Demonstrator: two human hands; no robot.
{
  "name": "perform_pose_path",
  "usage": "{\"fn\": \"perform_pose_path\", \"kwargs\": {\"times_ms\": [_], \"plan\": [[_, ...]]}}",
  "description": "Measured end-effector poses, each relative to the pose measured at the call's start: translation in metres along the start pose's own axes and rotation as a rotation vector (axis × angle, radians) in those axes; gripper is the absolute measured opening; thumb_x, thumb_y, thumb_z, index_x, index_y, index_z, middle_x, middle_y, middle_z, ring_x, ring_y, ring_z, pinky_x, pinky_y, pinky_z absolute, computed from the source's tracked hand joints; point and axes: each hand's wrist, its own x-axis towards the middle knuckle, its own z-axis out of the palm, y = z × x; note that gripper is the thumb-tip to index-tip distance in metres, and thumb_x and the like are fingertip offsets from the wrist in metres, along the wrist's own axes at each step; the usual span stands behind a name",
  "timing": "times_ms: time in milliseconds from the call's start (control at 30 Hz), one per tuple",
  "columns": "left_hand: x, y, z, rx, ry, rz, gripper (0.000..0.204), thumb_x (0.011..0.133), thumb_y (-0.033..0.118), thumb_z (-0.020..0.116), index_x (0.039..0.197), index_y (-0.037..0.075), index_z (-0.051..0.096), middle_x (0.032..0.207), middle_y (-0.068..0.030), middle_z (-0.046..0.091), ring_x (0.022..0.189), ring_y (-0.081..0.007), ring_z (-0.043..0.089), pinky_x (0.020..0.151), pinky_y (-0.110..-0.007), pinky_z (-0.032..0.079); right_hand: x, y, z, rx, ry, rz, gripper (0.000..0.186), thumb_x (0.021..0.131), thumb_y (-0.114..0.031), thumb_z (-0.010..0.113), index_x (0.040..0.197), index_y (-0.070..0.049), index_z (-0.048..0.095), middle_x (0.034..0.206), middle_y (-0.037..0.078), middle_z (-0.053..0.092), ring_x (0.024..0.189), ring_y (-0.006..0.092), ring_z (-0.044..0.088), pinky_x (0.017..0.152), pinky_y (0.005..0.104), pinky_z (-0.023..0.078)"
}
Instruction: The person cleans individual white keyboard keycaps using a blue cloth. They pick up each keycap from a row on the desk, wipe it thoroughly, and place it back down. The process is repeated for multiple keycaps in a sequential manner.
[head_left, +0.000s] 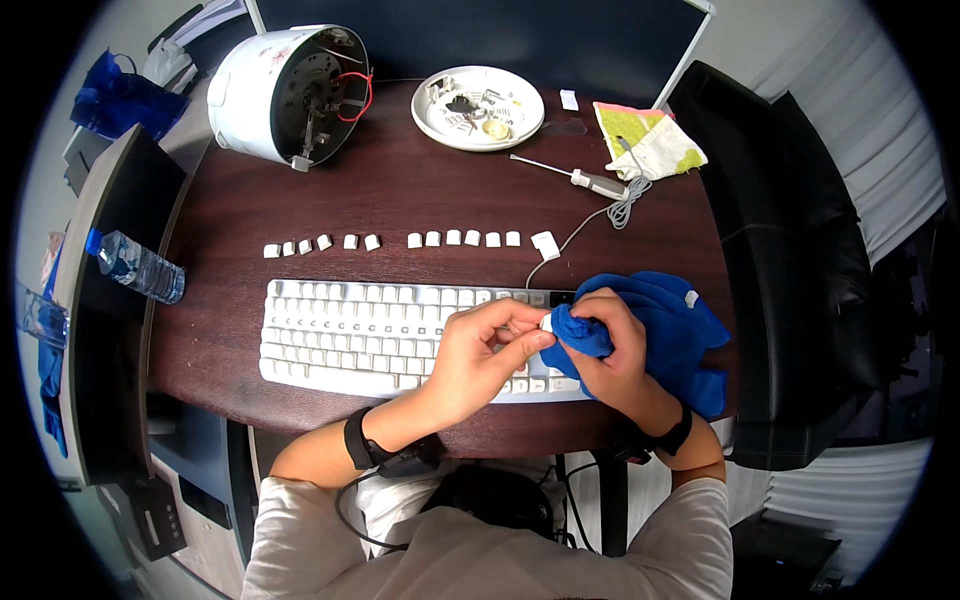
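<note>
A white keyboard (345,340) lies on the dark wooden table, partly hidden at its right end by my hands. Over that end, my left hand (488,350) pinches a small white keycap (546,322) between thumb and fingertips. My right hand (612,345) grips a bunched part of a blue cloth (680,335) and presses it against the keycap. The rest of the cloth spreads over the table to the right. Behind the keyboard, several loose white keycaps (454,238) stand in a row. One row of the keyboard shows bare switches (360,325).
At the back are an upturned white appliance (250,95) with exposed wiring, a white dish (425,118) of small parts, a screwdriver (600,184), a coiled grey cable (630,205) and a folded cloth (660,145). A water bottle (140,268) lies left; a black sofa (790,280) stands right.
</note>
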Motion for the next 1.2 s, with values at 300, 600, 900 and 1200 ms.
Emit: {"fn": "perform_pose_path", "kwargs": {"times_ms": [300, 600, 900, 1200], "plan": [[0.001, 0.001, -0.001, -0.007, 0.011, 0.055, 0.014, 0.088, 0.002, 0.061, 0.101, -0.001, 0.059, 0.087, -0.0044, 0.065, 0.075, -0.0055, 0.058, 0.060, -0.019, 0.046, 0.001, 0.000, 0.001, -0.039, -0.037, 0.052, 0.028, 0.077, 0.000, 0.068, 0.102, -0.001, 0.055, 0.091, 0.012, 0.060, 0.079, 0.0213, 0.062, 0.069, 0.0295, 0.049], [0.004, 0.005, -0.009, -0.081, 0.076, 0.074, 0.015, 0.087, 0.005, 0.064, 0.101, -0.002, 0.061, 0.084, -0.0039, 0.067, 0.076, -0.0049, 0.060, 0.070, -0.019, 0.048, 0.001, -0.003, -0.003, -0.052, -0.065, 0.078, 0.030, 0.074, -0.001, 0.070, 0.102, 0.001, 0.057, 0.091, 0.014, 0.060, 0.080, 0.0252, 0.063, 0.070, 0.0315, 0.050], [0.003, 0.006, -0.004, 0.026, -0.020, -0.030, 0.014, 0.087, 0.001, 0.063, 0.100, -0.002, 0.061, 0.085, -0.0049, 0.066, 0.074, -0.0056, 0.060, 0.063, -0.018, 0.047, 0.006, -0.007, -0.002, -0.127, -0.028, -0.092, 0.029, 0.072, 0.003, 0.069, 0.098, -0.001, 0.059, 0.090, 0.013, 0.058, 0.074, 0.0245, 0.060, 0.064, 0.0308, 0.048], [0.012, 0.031, -0.029, 0.120, 0.261, 0.120, 0.013, 0.085, 0.006, 0.067, 0.095, -0.001, 0.063, 0.080, 0.0003, 0.065, 0.069, -0.0015, 0.055, 0.062, -0.018, 0.044, 0.003, -0.009, -0.002, -0.084, -0.128, -0.166, 0.027, 0.064, 0.006, 0.065, 0.090, -0.001, 0.061, 0.084, 0.013, 0.058, 0.070, 0.0255, 0.059, 0.061, 0.0311, 0.047]]}}
